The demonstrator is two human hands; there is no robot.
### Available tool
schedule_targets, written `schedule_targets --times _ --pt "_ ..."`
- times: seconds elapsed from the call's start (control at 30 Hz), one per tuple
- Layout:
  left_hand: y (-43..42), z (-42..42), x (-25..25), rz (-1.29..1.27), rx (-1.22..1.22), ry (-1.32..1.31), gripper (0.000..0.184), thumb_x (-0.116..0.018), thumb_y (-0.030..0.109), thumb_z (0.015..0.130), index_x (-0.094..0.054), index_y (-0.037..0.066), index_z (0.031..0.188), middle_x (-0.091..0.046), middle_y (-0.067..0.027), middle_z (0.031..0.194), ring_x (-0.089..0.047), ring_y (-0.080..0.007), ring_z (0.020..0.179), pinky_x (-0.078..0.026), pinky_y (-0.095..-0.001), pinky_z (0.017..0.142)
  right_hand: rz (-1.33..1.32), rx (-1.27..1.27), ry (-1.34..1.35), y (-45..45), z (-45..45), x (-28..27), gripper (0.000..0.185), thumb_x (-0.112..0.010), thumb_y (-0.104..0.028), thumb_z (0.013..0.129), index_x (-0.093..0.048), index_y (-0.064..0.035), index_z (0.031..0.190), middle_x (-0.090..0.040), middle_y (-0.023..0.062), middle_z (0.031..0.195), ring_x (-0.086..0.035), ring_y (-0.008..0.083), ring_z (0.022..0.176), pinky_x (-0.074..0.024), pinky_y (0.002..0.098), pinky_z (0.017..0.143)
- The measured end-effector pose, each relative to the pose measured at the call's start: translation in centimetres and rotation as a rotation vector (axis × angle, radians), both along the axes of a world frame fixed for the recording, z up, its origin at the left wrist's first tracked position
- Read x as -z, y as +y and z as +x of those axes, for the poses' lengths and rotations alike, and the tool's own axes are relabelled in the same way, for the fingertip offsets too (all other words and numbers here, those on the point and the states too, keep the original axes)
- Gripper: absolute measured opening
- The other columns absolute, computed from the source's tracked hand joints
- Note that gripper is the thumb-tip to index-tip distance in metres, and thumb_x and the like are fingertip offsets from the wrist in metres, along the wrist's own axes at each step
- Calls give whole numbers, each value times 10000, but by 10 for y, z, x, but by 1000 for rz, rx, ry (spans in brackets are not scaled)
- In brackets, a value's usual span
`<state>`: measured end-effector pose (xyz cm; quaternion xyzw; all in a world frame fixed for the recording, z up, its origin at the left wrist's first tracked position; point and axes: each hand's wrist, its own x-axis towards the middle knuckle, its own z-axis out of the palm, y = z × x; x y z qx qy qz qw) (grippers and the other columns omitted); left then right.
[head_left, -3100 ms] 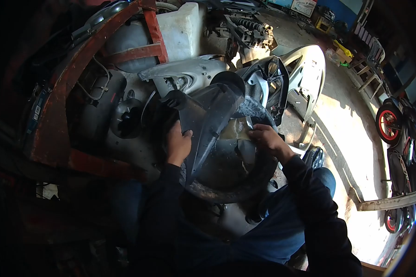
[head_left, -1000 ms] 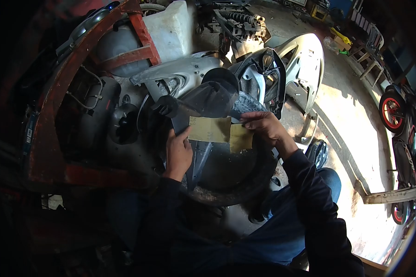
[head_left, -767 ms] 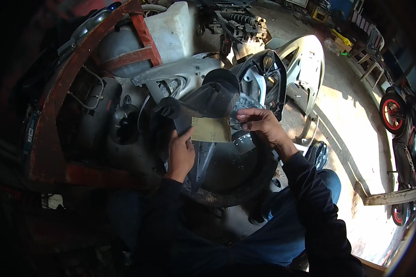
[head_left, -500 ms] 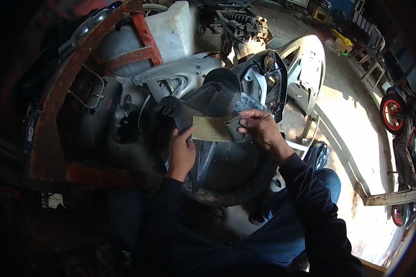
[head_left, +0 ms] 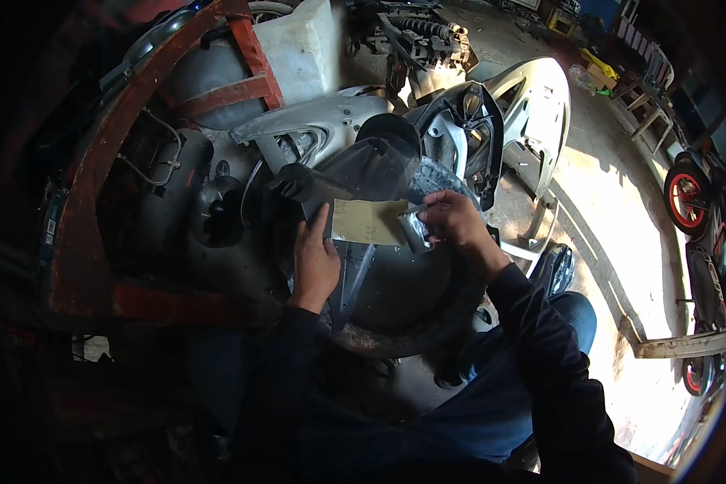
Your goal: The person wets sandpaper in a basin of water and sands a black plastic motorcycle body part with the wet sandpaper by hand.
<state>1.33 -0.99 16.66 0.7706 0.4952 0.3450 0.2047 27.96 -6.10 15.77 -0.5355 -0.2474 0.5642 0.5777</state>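
Note:
A tan-backed sheet of sandpaper [head_left: 369, 223], with faint print on it, stretches between my two hands. My right hand [head_left: 456, 219] pinches its right end, which is curled over and shows a shiny grey face. At the sheet's left edge, my left hand [head_left: 315, 266] grips with thumb and index finger; its other fingers are partly hidden. Directly below the sheet is a dark angular plastic panel [head_left: 355, 282], lying over a black tyre [head_left: 395, 343]. A bluish, dusty piece [head_left: 437, 179] sits just behind my right hand.
Silver-grey fairing [head_left: 319, 125] and white fairing [head_left: 532, 105] stand beyond my hands. A rusty red metal frame [head_left: 97, 185] rises at left. Far right are a motorcycle with a red-rimmed wheel [head_left: 686, 202] and a chair [head_left: 657, 73]. Sunlight falls on the floor [head_left: 613, 226].
My right hand has turned the curled end of the sandpaper, and its grey face now catches light. My left index finger has extended upward along the sheet's left edge.

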Motion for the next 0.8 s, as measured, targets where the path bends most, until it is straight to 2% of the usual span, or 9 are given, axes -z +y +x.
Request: schedule_targets --times 0.07,0.1,0.2,0.33,0.43,0.5,0.53,0.6,0.8 --pt "3 -4 2 -5 23 15 523 -547 -106 815 -570 45 1316 -539 -234 1153 -547 -421 1096 -443 -452 960 -80 -238 -475 0 4 3 242 -755 -100 843 -638 22 1016 -650 55 792 -623 128 649 -511 276 545" --pt "4 -6 2 -8 48 30 554 -544 -109 814 -545 50 1344 -535 -238 1166 -542 -425 1111 -439 -451 971 -122 -243 -576 -1 1 5 304 -802 -144 804 -675 44 1005 -639 52 743 -598 112 600 -480 262 527" --pt "7 -9 0 -45 72 11 546 -543 -110 811 -547 38 1337 -536 -236 1188 -537 -423 1138 -438 -446 984 -178 -261 -524 4 5 23 325 -842 -195 771 -713 40 954 -678 92 788 -638 157 583 -512 302 486" --pt "9 -13 -3 -70 58 -4 520 -544 -110 812 -563 30 1312 -541 -224 1198 -540 -414 1143 -444 -439 982 -141 -250 -457 1 -3 4 394 -857 -280 761 -716 49 927 -681 87 762 -640 153 603 -523 302 524" --pt "10 -13 -2 -72 42 6 503 -548 -106 815 -579 41 1294 -546 -212 1185 -547 -404 1130 -449 -437 977 -209 -256 -513 -2 -11 -18 429 -792 -360 830 -717 32 989 -667 39 766 -632 124 691 -508 270 618" --pt "10 -14 -7 -83 57 9 476 -547 -105 812 -603 40 1262 -547 -208 1174 -551 -398 1121 -451 -436 972 -232 -226 -276 -2 -10 -20 536 -790 -381 826 -679 67 1099 -686 89 933 -647 142 838 -529 278 718" --pt "10 -14 -8 -92 72 9 452 -547 -105 809 -626 39 1230 -549 -204 1164 -555 -392 1112 -453 -434 967 -233 -228 -276 -1 -8 -17 536 -790 -381 826 -679 67 1099 -686 89 933 -647 142 838 -529 278 718" --pt "12 -14 -5 -123 73 19 406 -568 -86 797 -655 33 1175 -550 -200 1157 -559 -385 1106 -457 -429 963 -220 -230 -98 2 -4 -14 617 -797 -325 826 -600 102 1224 -635 155 1150 -627 178 994 -531 293 847" --pt "8 -6 -4 -84 155 -47 326 -708 32 705 -720 23 1031 -564 -200 1146 -569 -364 1110 -464 -404 963 -24 -309 44 0 -25 -29 664 -820 -158 782 -519 158 1282 -624 172 1150 -624 195 1026 -520 291 884"
